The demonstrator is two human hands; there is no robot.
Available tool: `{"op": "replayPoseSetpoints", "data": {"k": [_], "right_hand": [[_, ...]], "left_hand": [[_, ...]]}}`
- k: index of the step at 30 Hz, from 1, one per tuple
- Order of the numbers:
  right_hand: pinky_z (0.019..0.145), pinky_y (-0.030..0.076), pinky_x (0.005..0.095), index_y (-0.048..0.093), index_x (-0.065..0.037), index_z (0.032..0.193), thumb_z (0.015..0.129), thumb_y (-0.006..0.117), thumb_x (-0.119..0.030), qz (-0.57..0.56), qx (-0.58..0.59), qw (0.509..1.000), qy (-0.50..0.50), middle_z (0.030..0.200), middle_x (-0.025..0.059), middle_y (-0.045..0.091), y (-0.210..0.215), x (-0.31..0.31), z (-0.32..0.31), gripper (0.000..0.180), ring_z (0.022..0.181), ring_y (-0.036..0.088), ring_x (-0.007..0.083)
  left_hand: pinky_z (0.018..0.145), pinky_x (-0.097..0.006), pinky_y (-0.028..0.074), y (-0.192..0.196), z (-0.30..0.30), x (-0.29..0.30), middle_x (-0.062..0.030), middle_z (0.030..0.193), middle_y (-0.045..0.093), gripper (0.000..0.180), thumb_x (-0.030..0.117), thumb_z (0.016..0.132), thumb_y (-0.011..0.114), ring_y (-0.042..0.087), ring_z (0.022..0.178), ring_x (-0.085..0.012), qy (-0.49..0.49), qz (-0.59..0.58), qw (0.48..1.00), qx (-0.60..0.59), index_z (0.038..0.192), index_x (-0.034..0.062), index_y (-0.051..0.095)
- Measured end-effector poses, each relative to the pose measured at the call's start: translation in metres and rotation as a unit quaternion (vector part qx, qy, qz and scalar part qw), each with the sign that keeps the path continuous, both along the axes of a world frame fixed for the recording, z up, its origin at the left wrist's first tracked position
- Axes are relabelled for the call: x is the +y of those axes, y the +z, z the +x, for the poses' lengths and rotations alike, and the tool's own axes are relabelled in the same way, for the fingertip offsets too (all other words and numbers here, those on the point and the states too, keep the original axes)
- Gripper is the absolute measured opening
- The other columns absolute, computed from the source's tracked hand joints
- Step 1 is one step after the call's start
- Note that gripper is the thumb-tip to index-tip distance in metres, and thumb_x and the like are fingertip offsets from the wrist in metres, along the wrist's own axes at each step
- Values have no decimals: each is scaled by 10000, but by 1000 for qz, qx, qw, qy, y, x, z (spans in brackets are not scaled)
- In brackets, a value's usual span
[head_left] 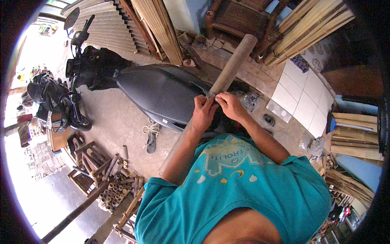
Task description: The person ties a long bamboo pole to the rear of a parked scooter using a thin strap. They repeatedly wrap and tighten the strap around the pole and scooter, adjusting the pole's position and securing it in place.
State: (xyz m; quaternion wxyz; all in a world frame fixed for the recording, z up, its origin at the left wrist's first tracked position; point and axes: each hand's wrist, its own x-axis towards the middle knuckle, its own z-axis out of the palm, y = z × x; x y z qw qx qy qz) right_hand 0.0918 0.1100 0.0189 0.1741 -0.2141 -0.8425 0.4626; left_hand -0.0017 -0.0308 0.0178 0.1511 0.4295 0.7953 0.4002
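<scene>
A long grey-brown pole (233,63), round like a tube, slants across the rear of a black motorcycle seat (158,91). Its far end points up and right, and its lower part passes under my left forearm. My left hand (203,110) is closed at the middle of the pole, thumb and fingers pinched together. Right beside it my right hand (230,106) is closed too, its fingertips meeting the left ones over the pole. Whatever is pinched between them is too small and too hidden to make out.
A second motorcycle (57,101) stands at the left. Bundled bamboo strips (310,30) lean at the upper right, more strips (156,28) at the top. Cut bamboo tubes (111,195) lie piled at lower left. A wooden chair (237,20) stands behind; sandals (269,119) lie right.
</scene>
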Motion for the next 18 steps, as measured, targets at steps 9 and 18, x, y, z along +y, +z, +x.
{"op": "replayPoseSetpoints", "data": {"k": [9, 18], "right_hand": [[746, 510, 448, 689, -31, 895, 853, 678, -198, 58, -35, 997, 45, 894, 168, 660, -15, 17, 26, 173, 827, 633, 373], [668, 471, 416, 600, -44, 695, 890, 655, -295, 4, 81, 985, 155, 759, 109, 627, 43, 15, 1, 323, 719, 605, 310]], "left_hand": [[755, -438, 516, 4, -92, -14, -153, 935, 674, 161, 182, 885, 610, 646, 882, -357, -213, -109, 971, 27, 992, 72, 658], [651, -295, 464, 13, -61, 34, -11, 668, 541, 475, 422, 1010, 487, 506, 636, -123, 28, 72, 883, -463, 757, 29, 567]]}}
